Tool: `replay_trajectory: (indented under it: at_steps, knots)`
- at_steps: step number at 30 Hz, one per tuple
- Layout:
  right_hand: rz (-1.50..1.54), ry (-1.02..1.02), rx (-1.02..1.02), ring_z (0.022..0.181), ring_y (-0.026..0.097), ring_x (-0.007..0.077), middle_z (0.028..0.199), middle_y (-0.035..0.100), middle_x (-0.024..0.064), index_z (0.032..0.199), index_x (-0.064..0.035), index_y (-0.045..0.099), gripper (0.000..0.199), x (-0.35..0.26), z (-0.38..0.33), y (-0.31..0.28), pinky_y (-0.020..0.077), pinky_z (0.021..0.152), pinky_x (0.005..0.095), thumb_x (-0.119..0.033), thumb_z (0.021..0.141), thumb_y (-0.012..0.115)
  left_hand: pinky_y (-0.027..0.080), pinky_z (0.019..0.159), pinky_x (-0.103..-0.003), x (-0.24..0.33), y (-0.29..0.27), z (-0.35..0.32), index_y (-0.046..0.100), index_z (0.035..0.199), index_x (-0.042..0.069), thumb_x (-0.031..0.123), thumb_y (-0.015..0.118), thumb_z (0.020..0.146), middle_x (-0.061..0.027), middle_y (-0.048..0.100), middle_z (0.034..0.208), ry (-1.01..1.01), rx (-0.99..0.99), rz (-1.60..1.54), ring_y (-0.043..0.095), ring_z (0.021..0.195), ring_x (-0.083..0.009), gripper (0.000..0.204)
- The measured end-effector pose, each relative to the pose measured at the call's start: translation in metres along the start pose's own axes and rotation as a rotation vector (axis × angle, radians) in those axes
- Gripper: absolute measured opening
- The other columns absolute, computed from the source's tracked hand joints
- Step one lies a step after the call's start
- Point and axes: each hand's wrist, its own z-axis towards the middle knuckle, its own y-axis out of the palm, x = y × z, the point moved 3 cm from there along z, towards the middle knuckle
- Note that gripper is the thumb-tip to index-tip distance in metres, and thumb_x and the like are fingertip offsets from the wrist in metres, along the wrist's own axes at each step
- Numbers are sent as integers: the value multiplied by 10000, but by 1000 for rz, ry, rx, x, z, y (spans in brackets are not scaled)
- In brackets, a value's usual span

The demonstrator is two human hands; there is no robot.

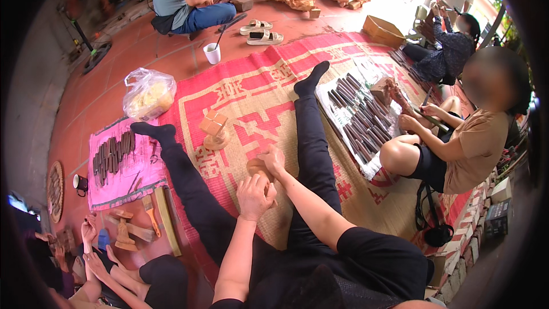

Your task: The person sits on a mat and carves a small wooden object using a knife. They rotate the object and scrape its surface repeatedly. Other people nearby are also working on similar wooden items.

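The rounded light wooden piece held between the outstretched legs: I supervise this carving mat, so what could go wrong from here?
1. The rounded light wooden piece is steadied only by the right hand and left hand, above the black-trousered legs; a slip could land on them.
2. The small wooden carving on a round base stands close by and could be knocked over.

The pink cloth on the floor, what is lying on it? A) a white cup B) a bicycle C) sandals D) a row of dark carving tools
D: the pink cloth at the person's left carries a row of dark carving tools laid side by side.
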Motion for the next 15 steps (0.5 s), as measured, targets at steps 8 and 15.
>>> replay_trajectory:
  at_steps: [8,15]
  knots:
    - [-9,-147,-209,822,651,337,804,672,164,812,-47,632,297,-9,-8,-1,482,731,427,-287,704,770,403,608,-381,3,1,-4,525,693,104,184,630,741,-54,503,686,-23,-6,-8,531,647,-247,141]
    - [106,114,-44,822,659,244,826,693,131,810,-22,657,259,18,15,-3,499,766,364,-218,680,764,396,608,-381,15,-1,-7,527,694,113,190,642,730,-46,505,692,-8,-62,38,529,651,-242,143]
